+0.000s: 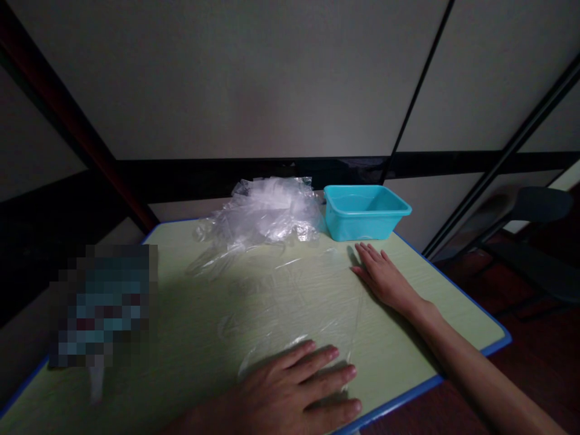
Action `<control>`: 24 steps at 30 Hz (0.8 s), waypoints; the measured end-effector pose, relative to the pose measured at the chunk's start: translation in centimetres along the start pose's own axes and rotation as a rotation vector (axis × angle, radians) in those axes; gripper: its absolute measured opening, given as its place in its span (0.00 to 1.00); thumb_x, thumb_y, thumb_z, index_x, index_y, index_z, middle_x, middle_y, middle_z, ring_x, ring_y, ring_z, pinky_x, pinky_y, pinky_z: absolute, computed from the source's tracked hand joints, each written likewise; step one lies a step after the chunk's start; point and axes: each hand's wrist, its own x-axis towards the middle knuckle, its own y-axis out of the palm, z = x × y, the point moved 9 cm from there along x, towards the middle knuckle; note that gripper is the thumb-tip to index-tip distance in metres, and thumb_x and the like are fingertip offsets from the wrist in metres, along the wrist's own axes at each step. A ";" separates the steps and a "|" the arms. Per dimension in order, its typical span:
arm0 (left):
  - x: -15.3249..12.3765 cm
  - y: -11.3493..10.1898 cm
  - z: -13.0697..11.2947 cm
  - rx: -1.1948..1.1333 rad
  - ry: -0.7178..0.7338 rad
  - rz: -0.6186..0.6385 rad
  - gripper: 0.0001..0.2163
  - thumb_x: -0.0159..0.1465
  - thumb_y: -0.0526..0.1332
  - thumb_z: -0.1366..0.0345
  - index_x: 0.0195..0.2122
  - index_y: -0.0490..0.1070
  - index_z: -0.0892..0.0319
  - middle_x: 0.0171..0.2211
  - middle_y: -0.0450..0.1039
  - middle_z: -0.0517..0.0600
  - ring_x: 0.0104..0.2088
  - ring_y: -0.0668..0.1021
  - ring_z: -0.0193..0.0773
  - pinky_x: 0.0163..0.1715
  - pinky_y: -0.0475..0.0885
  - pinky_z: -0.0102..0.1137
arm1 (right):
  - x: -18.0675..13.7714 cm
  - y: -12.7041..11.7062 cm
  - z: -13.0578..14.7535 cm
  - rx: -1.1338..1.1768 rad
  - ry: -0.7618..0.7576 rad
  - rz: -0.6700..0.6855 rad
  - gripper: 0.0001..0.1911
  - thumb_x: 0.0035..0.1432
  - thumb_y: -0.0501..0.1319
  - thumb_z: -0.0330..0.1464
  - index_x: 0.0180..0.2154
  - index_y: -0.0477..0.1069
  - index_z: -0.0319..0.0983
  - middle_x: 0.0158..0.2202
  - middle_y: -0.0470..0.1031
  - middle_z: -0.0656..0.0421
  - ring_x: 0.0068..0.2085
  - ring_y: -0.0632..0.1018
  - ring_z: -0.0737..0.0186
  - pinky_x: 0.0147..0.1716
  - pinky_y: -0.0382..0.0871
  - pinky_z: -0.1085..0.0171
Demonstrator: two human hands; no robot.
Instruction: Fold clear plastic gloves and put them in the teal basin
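A clear plastic bag (290,302) lies spread flat on the pale green table. My left hand (294,386) rests on its near end, palm down with the fingers apart. My right hand (383,278) lies at the right of the bag, fingers stretched toward the turquoise plastic basin (367,217); whether it touches the film I cannot tell. Behind the flat bag, a heap of crumpled clear plastic bags (272,208) is piled at the far edge, just left of the basin.
The table (181,314) has a blue rim. A blurred-out dark item (104,302) stands at its left side. Pale sliding panels (254,78) rise right behind the table. A dark chair (534,241) stands on the floor at the right.
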 end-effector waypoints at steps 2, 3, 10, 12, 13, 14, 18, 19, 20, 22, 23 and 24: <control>-0.1 -0.1 -0.2 0.070 0.004 -0.020 0.18 0.68 0.47 0.63 0.58 0.54 0.52 0.60 0.51 0.49 0.59 0.56 0.42 0.57 0.54 0.41 | 0.1 -0.5 0.1 0.006 -0.001 -0.019 0.25 0.62 0.45 0.37 0.57 0.53 0.31 0.58 0.56 0.41 0.60 0.56 0.49 0.55 0.51 0.45; -0.1 -0.1 -0.3 0.106 -0.002 -0.034 0.18 0.67 0.48 0.61 0.58 0.54 0.53 0.60 0.50 0.50 0.60 0.55 0.43 0.57 0.53 0.43 | 0.2 -0.8 0.3 0.020 -0.005 -0.034 0.24 0.62 0.44 0.36 0.57 0.53 0.30 0.58 0.57 0.41 0.59 0.57 0.49 0.55 0.51 0.45; -2.4 -0.3 5.6 0.234 -0.472 -0.340 0.29 0.65 0.49 0.62 0.63 0.36 0.64 0.63 0.41 0.59 0.61 0.49 0.48 0.56 0.53 0.46 | 0.3 -1.5 3.1 0.178 -0.171 -0.025 0.23 0.63 0.43 0.36 0.58 0.51 0.36 0.56 0.61 0.47 0.59 0.59 0.53 0.56 0.50 0.46; -3.3 0.3 7.7 0.267 -0.567 -0.358 0.29 0.66 0.48 0.60 0.63 0.37 0.65 0.63 0.42 0.59 0.61 0.50 0.48 0.56 0.53 0.46 | 0.1 -1.2 4.0 0.192 -0.224 0.026 0.24 0.63 0.44 0.38 0.59 0.49 0.38 0.57 0.60 0.49 0.60 0.57 0.55 0.57 0.49 0.47; -3.7 0.5 8.5 0.283 -0.602 -0.364 0.28 0.65 0.48 0.59 0.63 0.38 0.65 0.62 0.43 0.59 0.61 0.50 0.48 0.56 0.53 0.46 | 0.1 -1.1 4.2 0.196 -0.243 0.049 0.25 0.63 0.45 0.38 0.60 0.48 0.39 0.58 0.59 0.50 0.60 0.57 0.55 0.57 0.48 0.47; -4.1 0.7 9.3 0.291 -0.633 -0.361 0.28 0.65 0.48 0.58 0.62 0.40 0.65 0.62 0.44 0.59 0.61 0.51 0.48 0.56 0.53 0.46 | 0.0 -0.9 4.5 0.200 -0.255 0.067 0.26 0.63 0.46 0.39 0.60 0.47 0.39 0.59 0.58 0.51 0.60 0.56 0.55 0.57 0.48 0.47; -5.2 1.1 11.0 0.277 -0.725 -0.319 0.27 0.65 0.46 0.56 0.61 0.45 0.66 0.62 0.46 0.60 0.61 0.52 0.49 0.55 0.54 0.47 | -0.1 -0.5 4.8 0.201 -0.278 0.121 0.28 0.62 0.47 0.41 0.61 0.45 0.39 0.60 0.55 0.52 0.61 0.55 0.55 0.58 0.47 0.48; -5.3 1.1 11.2 0.269 -0.736 -0.299 0.28 0.65 0.46 0.55 0.61 0.46 0.67 0.61 0.46 0.61 0.60 0.52 0.49 0.55 0.54 0.47 | -0.2 -0.4 4.9 0.199 -0.280 0.131 0.28 0.62 0.47 0.41 0.61 0.46 0.39 0.60 0.54 0.52 0.61 0.55 0.55 0.58 0.47 0.48; -5.4 1.2 11.3 0.264 -0.743 -0.278 0.28 0.65 0.46 0.54 0.61 0.46 0.67 0.61 0.46 0.61 0.60 0.52 0.49 0.55 0.54 0.48 | -0.2 -0.3 4.9 0.195 -0.281 0.138 0.28 0.62 0.47 0.41 0.61 0.46 0.38 0.60 0.54 0.51 0.61 0.54 0.55 0.58 0.47 0.48; -5.7 1.2 11.5 0.268 -0.737 -0.239 0.29 0.65 0.46 0.53 0.61 0.45 0.67 0.61 0.46 0.61 0.61 0.52 0.50 0.55 0.53 0.49 | -0.2 -0.3 5.0 0.185 -0.281 0.150 0.28 0.63 0.46 0.41 0.61 0.47 0.37 0.60 0.54 0.50 0.61 0.54 0.55 0.58 0.46 0.48; -5.8 1.1 11.6 0.273 -0.729 -0.223 0.29 0.65 0.46 0.53 0.61 0.45 0.67 0.61 0.46 0.61 0.61 0.52 0.49 0.55 0.52 0.49 | -0.2 -0.3 5.1 0.181 -0.282 0.155 0.28 0.63 0.46 0.41 0.60 0.47 0.36 0.60 0.54 0.50 0.61 0.54 0.55 0.58 0.46 0.48; -6.1 1.0 11.8 0.282 -0.723 -0.212 0.29 0.65 0.46 0.52 0.61 0.45 0.67 0.61 0.46 0.61 0.61 0.52 0.49 0.55 0.52 0.49 | -0.2 -0.4 5.2 0.178 -0.285 0.158 0.28 0.62 0.47 0.41 0.60 0.48 0.35 0.60 0.55 0.49 0.61 0.54 0.55 0.58 0.46 0.48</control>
